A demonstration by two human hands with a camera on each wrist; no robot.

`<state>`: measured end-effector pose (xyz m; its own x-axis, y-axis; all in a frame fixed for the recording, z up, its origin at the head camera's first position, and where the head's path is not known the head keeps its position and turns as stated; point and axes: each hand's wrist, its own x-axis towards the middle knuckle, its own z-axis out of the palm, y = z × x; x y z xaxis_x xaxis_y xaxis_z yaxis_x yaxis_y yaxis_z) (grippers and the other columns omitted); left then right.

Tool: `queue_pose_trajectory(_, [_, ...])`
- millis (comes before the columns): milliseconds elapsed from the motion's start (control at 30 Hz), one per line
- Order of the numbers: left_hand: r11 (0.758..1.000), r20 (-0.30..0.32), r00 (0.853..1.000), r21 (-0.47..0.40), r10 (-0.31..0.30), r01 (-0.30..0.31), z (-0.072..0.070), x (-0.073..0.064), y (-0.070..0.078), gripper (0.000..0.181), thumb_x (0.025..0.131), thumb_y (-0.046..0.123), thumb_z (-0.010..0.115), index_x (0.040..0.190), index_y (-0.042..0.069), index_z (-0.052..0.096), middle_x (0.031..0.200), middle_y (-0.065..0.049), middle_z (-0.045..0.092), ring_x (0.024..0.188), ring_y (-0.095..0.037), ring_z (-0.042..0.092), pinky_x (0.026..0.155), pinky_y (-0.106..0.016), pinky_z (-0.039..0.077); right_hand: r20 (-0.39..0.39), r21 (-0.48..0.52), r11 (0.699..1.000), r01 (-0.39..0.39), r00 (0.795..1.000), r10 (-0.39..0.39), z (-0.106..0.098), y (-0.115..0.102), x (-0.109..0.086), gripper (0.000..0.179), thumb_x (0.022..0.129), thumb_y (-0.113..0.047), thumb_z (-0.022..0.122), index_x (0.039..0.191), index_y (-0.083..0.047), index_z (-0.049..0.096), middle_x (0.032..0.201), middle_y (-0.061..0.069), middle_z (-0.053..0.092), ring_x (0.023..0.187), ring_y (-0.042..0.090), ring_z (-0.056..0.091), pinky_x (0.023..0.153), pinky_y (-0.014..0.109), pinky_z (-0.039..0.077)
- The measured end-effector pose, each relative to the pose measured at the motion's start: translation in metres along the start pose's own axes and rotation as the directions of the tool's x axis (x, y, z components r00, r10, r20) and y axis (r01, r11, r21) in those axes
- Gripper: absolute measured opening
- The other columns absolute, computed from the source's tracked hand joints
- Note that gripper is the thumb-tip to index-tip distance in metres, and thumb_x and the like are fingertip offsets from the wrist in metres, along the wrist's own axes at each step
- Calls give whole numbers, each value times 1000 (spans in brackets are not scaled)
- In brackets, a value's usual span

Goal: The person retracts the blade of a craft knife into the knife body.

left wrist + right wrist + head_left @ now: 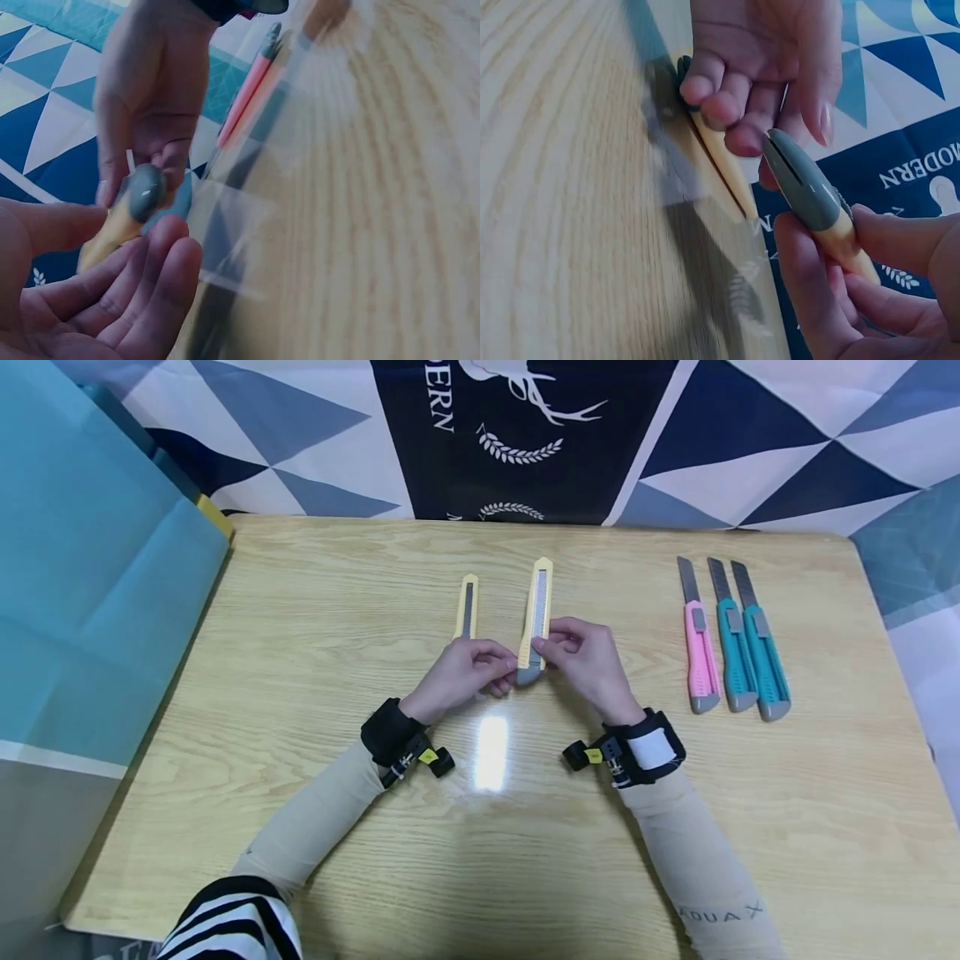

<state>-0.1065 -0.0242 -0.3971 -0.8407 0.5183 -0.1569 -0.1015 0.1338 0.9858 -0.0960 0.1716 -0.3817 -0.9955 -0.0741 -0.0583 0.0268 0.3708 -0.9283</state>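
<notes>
My right hand pinches a yellow utility knife with a grey end cap, thumb on one side and fingers on the other. Its blade lies within the slot of the body. Beside that cap is my left hand, fingers loosely bent and fingertips right at the knife's edge; the right wrist view shows them around the cap without a grip. A second yellow utility knife lies on the table beyond the left hand, which hides its lower part.
At the right lie a pink utility knife and two teal ones, a nearer teal knife and an outer teal knife, blades out and pointing away. The wooden table meets a patterned cloth behind and a blue covering at left.
</notes>
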Motion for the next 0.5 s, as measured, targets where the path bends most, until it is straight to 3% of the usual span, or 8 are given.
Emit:
queue_pose_trajectory(200, [998, -50, 997, 32, 55, -53, -8, -4, 16, 18, 94, 3, 53, 101, -12, 60, 89, -27, 64, 76, -33, 62, 69, -45, 57, 43, -16, 997, -78, 996, 79, 5, 4, 8, 25, 85, -7, 66, 106, 6, 62, 86, 18, 64, 66, 21, 63, 56, 27, 58])
queue_pose_trajectory(367, [997, -61, 995, 5, 81, -81, -13, -10, 32, 18, 94, -2, 50, 104, -15, 57, 90, -30, 62, 79, -35, 62, 74, -52, 55, 78, -131, 987, -88, 992, 99, 16, -1, 23, 24, 86, -9, 66, 104, 6, 61, 83, 18, 66, 60, 21, 63, 52, 23, 55])
queue_pose_trajectory(500, [996, -61, 995, -8, 84, -85, -16, -7, 25, 18, 94, 0, 51, 105, -11, 59, 89, -25, 64, 77, -29, 63, 73, -49, 56, 90, -208, 973, -96, 989, 117, 24, -9, 33, 24, 86, -10, 66, 103, 5, 61, 83, 17, 67, 60, 20, 63, 51, 21, 53])
